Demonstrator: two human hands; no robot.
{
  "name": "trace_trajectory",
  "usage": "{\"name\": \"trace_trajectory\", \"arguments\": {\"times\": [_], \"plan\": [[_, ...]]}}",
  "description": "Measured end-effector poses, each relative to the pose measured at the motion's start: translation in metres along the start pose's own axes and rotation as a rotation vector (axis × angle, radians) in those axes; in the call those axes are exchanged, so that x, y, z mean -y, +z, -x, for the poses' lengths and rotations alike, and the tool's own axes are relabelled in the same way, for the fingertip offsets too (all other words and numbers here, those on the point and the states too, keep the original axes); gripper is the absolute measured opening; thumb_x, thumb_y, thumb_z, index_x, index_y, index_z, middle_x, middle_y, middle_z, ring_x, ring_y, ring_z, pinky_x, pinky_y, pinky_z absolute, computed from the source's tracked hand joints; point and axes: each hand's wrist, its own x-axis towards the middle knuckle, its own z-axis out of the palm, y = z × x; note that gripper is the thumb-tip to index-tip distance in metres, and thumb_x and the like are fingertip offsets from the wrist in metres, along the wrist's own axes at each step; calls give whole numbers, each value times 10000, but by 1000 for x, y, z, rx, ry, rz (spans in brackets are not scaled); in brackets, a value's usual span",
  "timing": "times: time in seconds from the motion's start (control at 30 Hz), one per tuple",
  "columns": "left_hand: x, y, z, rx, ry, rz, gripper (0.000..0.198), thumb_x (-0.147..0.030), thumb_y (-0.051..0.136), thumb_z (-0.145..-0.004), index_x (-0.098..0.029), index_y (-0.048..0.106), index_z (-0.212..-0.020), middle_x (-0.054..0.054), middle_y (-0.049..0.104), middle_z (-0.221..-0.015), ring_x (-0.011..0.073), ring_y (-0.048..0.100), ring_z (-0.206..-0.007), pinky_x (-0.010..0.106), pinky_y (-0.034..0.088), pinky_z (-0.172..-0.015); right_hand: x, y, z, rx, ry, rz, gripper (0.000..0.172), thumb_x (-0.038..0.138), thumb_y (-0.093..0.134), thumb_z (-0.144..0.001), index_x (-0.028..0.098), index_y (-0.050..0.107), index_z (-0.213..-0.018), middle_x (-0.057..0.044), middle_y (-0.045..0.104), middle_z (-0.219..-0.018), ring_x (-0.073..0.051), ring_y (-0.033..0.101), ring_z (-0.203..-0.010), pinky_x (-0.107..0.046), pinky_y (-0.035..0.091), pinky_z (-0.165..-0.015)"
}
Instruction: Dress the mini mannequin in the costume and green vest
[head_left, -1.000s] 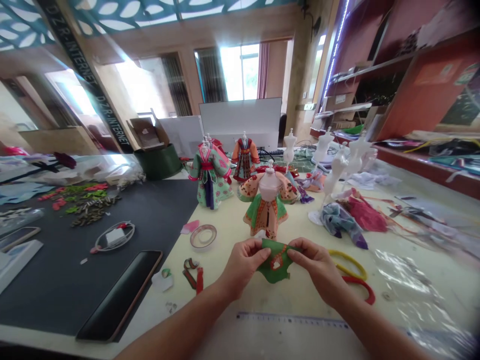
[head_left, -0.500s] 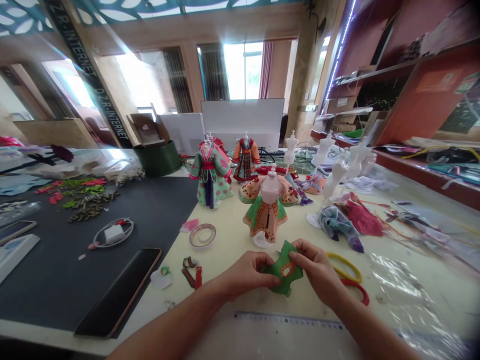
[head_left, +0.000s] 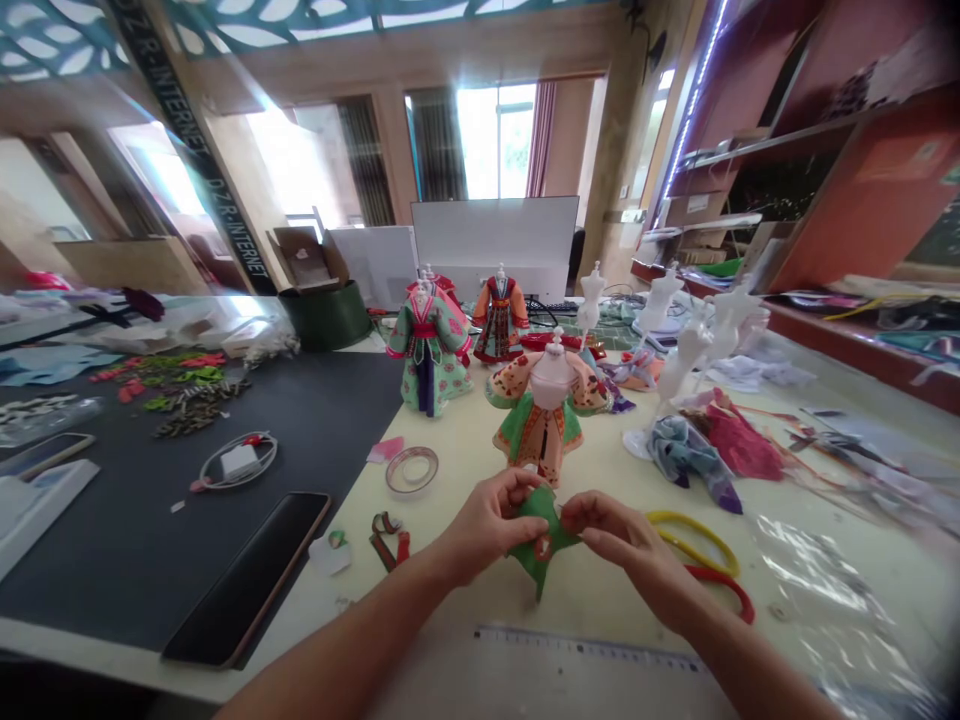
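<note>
– Near the middle of the cream tabletop [head_left: 465, 450], it's the green fabric piece [head_left: 534, 565] in play, a bit of orange showing on it!

– And the left hand [head_left: 487, 525] has it, thumb across the front, fingers curled behind!

– What about the right hand [head_left: 626, 535]?

– Right at the cloth's right edge, fingertips bunched; whether they're pinching it, I can't tell!

– Just beyond, a miniature mannequin [head_left: 547, 390] in a peach-and-green robe!

– Yellow handle loop [head_left: 709, 530] and red handle loop [head_left: 731, 582] to the right, ruler [head_left: 585, 648] on the near side, smartphone [head_left: 251, 575] over left!
</note>
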Motion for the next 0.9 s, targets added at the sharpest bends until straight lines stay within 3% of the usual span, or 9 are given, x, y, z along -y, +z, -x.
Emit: {"name": "trace_trajectory", "arguments": {"times": [0.17, 0.3, 0.4, 0.6, 0.77, 0.9], "plan": [[4, 6, 3, 143, -13, -203, 422, -142, 677, -692, -150, 546, -1093, -7, 579, -706, 115, 564, -620, 256, 460, -607, -8, 4, -4, 15, -55, 111, 229, 400, 601, -820, 206, 605, -941, -48, 626, -925, -196, 571, -889, -319, 446, -782], [7, 6, 5, 164, 15, -382, 508, -105, 634, -701, -186, 525, -1190, -13, 574, -730, 128, 568, -669, 263, 458, -638, -13, 8, -5, -97, -123, 192, 199, 380, 622, -799, 190, 580, -757, -13, 585, -754, -170, 560, -754, -299, 452, -711], [6, 4, 5, 156, 7, -452, 545, -113, 651, -687, -198, 522, -1210, -13, 584, -745, 136, 570, -698, 260, 454, -643, -12, 7, -5, -142, -113, 125, 199, 368, 631, -786, 191, 563, -726, -2, 563, -720, -151, 543, -685, -277, 453, -642], [1, -1, 1, 142, -50, -347, 161, -233, 666, -720, -123, 636, -833, 55, 664, -755, 160, 604, -689, 282, 461, -648, -6, 3, -5, -233, -51, 1, 211, 378, 674, -734, 191, 578, -720, -2, 589, -667, -143, 535, -642, -266, 434, -610], [2, -3, 1, 111, -64, -387, 127, -243, 666, -713, -130, 619, -744, 46, 658, -703, 154, 597, -650, 266, 436, -602, -8, 7, -5, -153, -34, 18, 225, 386, 665, -751, 192, 579, -825, -2, 615, -693, -145, 561, -640, -257, 416, -578], [4, -4, 1, 115, -53, -405, 121, -237, 664, -702, -133, 617, -744, 28, 642, -694, 154, 592, -657, 261, 428, -602, -11, 9, -7, -166, -31, 42, 232, 389, 678, -743, 183, 575, -759, -3, 617, -656, -143, 561, -618, -259, 414, -573]]}}
